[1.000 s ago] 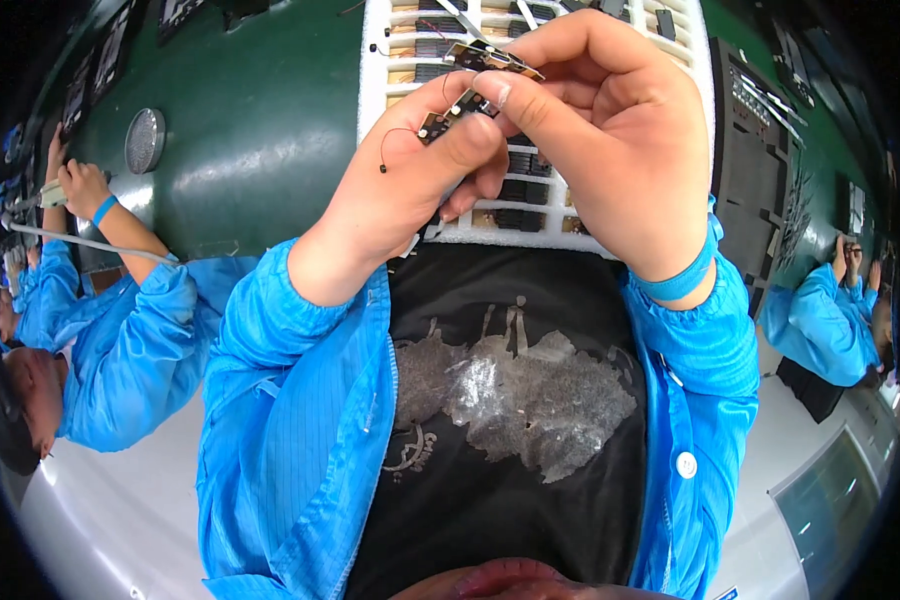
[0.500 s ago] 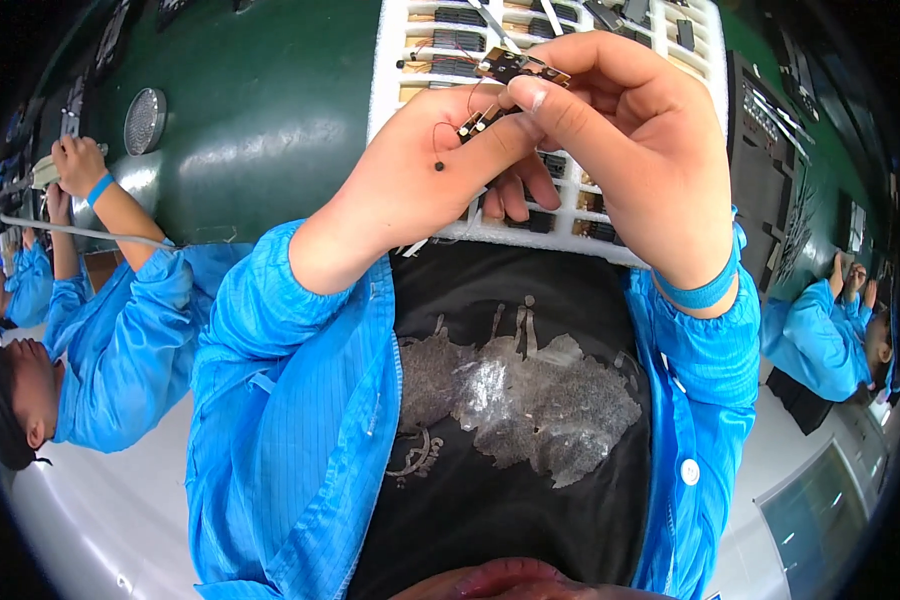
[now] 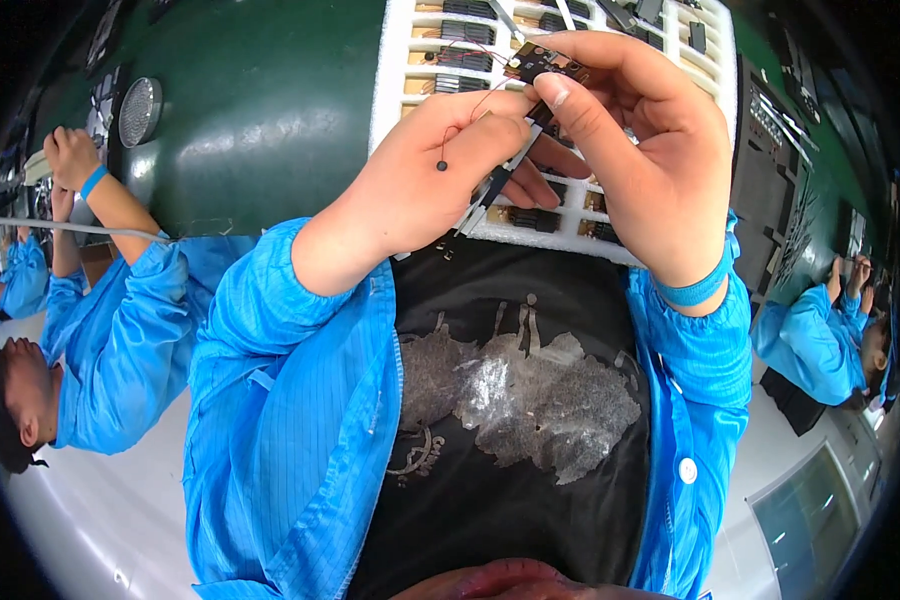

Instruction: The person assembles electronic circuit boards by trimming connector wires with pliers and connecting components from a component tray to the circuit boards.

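Observation:
My right hand [image 3: 655, 150] pinches a small dark circuit board [image 3: 555, 64] between thumb and fingers, above a white foam tray [image 3: 395, 75]. Beside it, my left hand [image 3: 425, 165] is closed on a slim black strip-shaped part [image 3: 500, 178], which slants down past the thumb toward my body. Whether the strip and the board are joined is hidden by the fingers. Thin red wire loops from the board over my left hand. A small round black piece [image 3: 442, 166] on a red wire lies against the back of that hand.
Rows of dark parts [image 3: 465, 58] fill the tray's slots, with loose black pieces [image 3: 697, 38] on its far right. A round ribbed dish [image 3: 141, 111] stands on the green table [image 3: 260, 100]. Co-workers in blue sit at left [image 3: 120, 350] and right [image 3: 820, 335].
Both hands have shifted slightly right with the parts. The black strip has turned, so its length now shows below my left thumb; the small pale components seen there before are out of sight.

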{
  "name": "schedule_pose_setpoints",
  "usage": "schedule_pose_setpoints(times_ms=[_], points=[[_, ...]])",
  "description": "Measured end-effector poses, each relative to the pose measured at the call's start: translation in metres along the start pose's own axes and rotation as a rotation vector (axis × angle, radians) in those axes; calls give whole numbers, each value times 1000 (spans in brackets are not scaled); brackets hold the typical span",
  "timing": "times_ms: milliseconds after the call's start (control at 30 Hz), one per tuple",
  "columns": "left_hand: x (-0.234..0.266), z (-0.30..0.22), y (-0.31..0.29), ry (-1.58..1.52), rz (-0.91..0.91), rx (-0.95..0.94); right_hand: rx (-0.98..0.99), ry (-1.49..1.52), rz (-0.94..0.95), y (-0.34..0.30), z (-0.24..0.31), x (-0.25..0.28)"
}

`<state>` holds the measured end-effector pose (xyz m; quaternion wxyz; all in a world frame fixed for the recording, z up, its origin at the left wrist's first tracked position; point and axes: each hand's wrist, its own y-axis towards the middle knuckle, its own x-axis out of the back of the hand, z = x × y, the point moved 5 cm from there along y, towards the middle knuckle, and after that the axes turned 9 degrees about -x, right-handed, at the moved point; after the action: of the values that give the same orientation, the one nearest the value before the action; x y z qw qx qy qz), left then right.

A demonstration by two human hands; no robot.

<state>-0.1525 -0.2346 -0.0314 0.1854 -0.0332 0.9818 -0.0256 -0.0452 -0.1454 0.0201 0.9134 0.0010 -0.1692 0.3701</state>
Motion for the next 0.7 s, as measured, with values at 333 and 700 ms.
schedule_pose_setpoints(times_ms=[333, 700], points=[[5, -6, -2, -248, -9, 234, 54, -51, -13, -4, 1, -2], [25, -9, 1, -15, 99, 138, 197, -263, 29, -7, 2, 5]])
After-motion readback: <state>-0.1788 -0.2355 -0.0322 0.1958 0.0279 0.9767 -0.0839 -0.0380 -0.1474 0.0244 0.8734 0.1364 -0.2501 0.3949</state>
